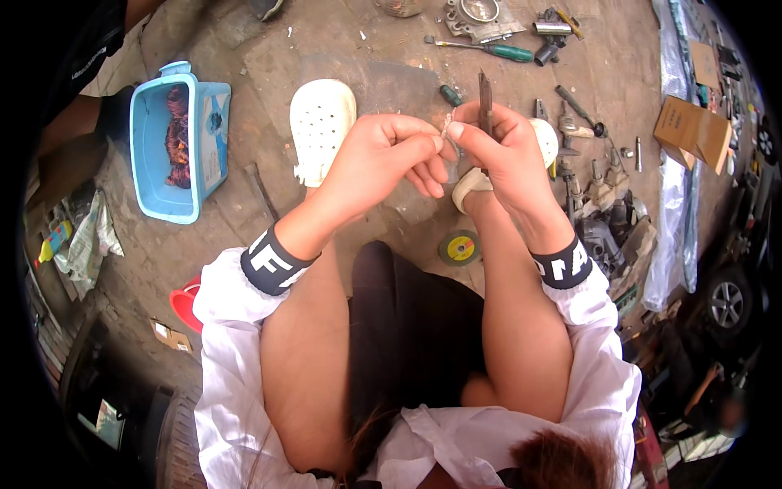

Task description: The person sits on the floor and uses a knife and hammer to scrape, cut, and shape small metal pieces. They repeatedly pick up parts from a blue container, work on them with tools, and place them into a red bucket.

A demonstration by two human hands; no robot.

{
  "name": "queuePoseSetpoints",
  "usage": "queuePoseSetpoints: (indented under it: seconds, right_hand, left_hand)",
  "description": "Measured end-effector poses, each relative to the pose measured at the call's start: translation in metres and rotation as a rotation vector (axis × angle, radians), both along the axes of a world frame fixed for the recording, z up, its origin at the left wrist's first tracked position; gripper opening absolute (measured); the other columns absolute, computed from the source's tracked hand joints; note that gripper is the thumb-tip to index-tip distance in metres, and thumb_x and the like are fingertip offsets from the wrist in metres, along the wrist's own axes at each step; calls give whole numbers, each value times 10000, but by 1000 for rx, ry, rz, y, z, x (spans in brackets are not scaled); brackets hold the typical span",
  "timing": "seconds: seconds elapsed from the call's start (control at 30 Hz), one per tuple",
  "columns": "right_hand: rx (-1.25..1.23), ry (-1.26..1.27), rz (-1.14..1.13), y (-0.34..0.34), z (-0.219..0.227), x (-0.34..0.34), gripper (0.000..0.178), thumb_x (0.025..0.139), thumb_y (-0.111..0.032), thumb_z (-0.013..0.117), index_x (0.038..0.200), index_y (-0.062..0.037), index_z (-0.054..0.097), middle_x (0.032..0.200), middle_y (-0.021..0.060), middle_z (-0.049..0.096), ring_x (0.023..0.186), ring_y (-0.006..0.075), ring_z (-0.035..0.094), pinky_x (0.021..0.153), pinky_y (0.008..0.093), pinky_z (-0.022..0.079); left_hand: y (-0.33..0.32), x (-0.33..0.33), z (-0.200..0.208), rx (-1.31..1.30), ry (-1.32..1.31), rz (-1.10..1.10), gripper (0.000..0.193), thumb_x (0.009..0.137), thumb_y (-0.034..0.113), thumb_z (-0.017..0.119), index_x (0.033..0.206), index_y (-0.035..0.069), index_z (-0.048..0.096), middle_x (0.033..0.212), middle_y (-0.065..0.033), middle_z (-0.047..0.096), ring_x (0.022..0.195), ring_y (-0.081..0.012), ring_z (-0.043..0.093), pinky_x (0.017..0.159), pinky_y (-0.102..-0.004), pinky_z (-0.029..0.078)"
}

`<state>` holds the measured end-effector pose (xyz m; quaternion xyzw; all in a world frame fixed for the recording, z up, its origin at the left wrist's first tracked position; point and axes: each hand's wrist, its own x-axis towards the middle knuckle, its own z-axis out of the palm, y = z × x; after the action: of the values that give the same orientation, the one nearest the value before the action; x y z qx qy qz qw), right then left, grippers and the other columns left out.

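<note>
In front of me, above my knees, both hands are raised close together. My left hand (391, 155) is closed, thumb and forefinger pinching a small, pale, see-through scrap (447, 124). The thumb and forefinger of my right hand (517, 159) meet the scrap's other side. Through the right hand's fingers a thin, dark brown strip (486, 94) stands upright, pointed at its top; whether it is metal or wood I cannot tell. Just beyond the fingertips a short green handle (450, 95) lies on the ground.
A blue plastic basket (199, 155) holding reddish-dark wire coils stands left. A green-handled screwdriver (509, 52) and metal parts (481, 20) lie ahead. At right are more metal parts (603, 187) and a cardboard box (692, 133). A yellow-centred disc (460, 247) lies between my legs.
</note>
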<state>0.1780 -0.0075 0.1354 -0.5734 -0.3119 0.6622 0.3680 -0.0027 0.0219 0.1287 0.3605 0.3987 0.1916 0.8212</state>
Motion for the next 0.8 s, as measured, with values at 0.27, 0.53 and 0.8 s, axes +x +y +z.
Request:
queuePoseSetpoints:
  seconds: [0.27, 0.53, 0.8]
  right_hand:
    - [-51, 259, -19, 8, 24, -11, 106, 842, -101, 639, 912, -24, 619, 689, -22, 578, 603, 25, 470, 530, 187, 343]
    - [245, -56, -54, 7, 27, -29, 138, 836, -72, 627, 948, 7, 609, 727, 0, 595, 646, 50, 529, 581, 201, 412]
    - [158, -148, -146, 14, 24, -26, 208, 839, -89, 630, 1032, -14, 605, 762, -6, 581, 670, 43, 487, 590, 205, 397]
  left_hand:
    - [8, -15, 17, -136, -299, 12, 225, 923, 123, 490, 916, -54, 630, 701, -89, 635, 587, -165, 633, 556, -262, 534]
    - [4, -15, 23, 124, -87, 123, 208, 947, 117, 500, 896, -44, 622, 704, -82, 630, 595, -148, 627, 552, -242, 524]
    - [3, -16, 19, 146, 21, 168, 203, 938, 114, 529, 904, -48, 645, 706, -72, 636, 606, -121, 619, 570, -241, 522]
